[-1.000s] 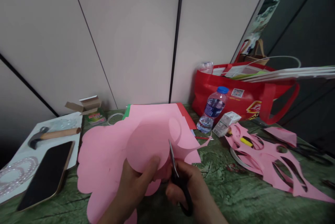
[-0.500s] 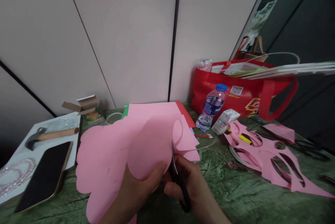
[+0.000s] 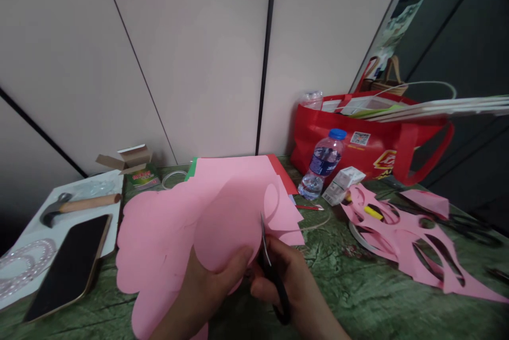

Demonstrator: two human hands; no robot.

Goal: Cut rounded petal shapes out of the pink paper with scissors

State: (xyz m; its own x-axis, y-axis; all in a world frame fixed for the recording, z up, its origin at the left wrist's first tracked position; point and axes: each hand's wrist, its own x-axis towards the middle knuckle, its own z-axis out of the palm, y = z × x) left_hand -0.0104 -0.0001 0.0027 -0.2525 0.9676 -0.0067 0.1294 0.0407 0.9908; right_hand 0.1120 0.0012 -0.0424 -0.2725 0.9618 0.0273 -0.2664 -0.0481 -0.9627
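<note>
My left hand (image 3: 212, 284) pinches a rounded pink paper piece (image 3: 226, 228) by its lower edge, thumb on top. Black-handled scissors (image 3: 274, 279) are in my right hand (image 3: 288, 268), fingers around the handles. Their blades point up and away, along the right edge of the held piece, beside a curled pink strip (image 3: 271, 201). Under and left of the held piece lie several scallop-edged pink paper shapes (image 3: 149, 239). Pink sheets (image 3: 234, 167) lie behind, with green and red sheets showing at their sides.
On the left are a hammer (image 3: 89, 202), a phone (image 3: 69, 266), beads (image 3: 29, 266) and an open box (image 3: 141, 173). A bottle (image 3: 323, 165), a small carton (image 3: 342, 185), a red bag (image 3: 358, 144) and cut pink scraps (image 3: 413, 239) are on the right of the green table (image 3: 358, 303).
The whole view has shifted very slightly. Both hands keep nearly the same pose, with the paper and scissors still held.
</note>
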